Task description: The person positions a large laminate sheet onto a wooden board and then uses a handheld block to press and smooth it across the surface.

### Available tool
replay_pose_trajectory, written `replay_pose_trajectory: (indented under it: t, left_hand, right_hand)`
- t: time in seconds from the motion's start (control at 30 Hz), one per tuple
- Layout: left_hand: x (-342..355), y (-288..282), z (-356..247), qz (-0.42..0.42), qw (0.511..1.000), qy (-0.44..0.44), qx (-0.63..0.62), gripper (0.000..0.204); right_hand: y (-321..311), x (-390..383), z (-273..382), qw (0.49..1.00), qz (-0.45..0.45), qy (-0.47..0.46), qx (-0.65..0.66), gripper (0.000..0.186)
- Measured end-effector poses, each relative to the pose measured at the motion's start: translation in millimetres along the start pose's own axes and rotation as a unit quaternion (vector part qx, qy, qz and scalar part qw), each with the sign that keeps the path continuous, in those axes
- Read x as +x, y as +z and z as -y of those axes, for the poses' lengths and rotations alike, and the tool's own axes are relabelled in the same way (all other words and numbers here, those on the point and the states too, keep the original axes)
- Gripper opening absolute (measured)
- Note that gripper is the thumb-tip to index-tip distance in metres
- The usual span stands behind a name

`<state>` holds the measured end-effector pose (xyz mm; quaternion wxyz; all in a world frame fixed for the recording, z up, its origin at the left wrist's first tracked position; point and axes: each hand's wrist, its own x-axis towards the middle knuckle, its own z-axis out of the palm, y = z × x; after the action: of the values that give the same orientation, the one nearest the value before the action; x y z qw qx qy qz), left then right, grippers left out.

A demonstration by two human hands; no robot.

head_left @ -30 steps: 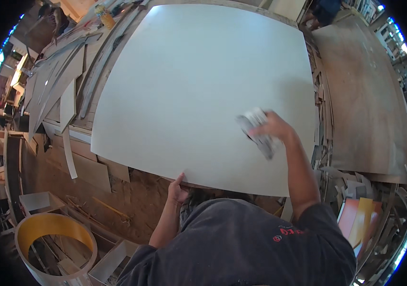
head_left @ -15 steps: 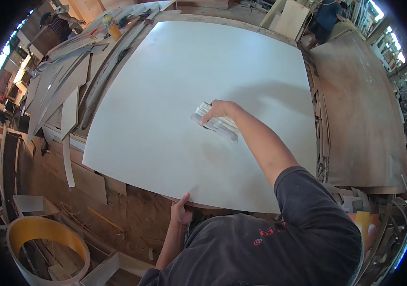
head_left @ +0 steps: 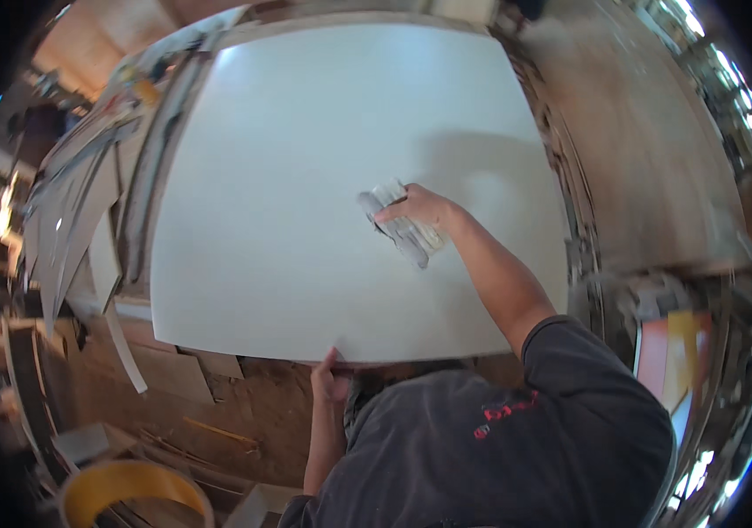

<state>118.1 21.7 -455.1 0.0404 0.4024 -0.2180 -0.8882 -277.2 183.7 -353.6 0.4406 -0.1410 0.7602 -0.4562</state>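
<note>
A large white panel [head_left: 305, 132] lies flat in front of me. Over its right middle, my right hand [head_left: 426, 208] is closed around a broad, pale, block-like tool with a ribbed top and a grey flat edge [head_left: 407, 242]. I cannot make out its exact kind. The tool is against or just above the panel, its underside hidden. At the front edge of the panel, my left hand [head_left: 330, 385] grips the rim, thumb at the top and the other fingers mostly hidden.
Thin sheet offcuts [head_left: 85, 224] and a yellowish bottle [head_left: 143, 88] lie along the left. A brown board [head_left: 631, 150] stretches out at the right. Below left stands a yellow-lined ring [head_left: 134, 486] beside wooden framing, with scraps on the floor.
The whole view has turned and blurred, so the panel sits straighter. My right hand keeps its hold, and the tool looks slightly more steeply slanted. My left hand stays at the front edge.
</note>
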Motion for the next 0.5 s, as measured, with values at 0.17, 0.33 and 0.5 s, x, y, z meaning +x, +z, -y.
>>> replay_pose_trajectory:
  t: [0.17, 0.33, 0.5]
  left_hand:
    - [48, -60, -5, -0.041, 0.999, -0.004, -0.002, 0.042]
    - [-7, -44, -29, 0.016, 0.972, -0.183, 0.149, 0.033]
    - [8, 113, -49, 0.100, 0.730, -0.029, 0.675, 0.039]
  right_hand:
    - [-9, -117, -118, 0.858, -0.103, 0.024, 0.503, 0.043]
    - [-35, -208, -158, 0.829, -0.345, -0.040, 0.438, 0.039]
    - [1, -178, -174, 0.832, -0.427, 0.009, -0.355, 0.029]
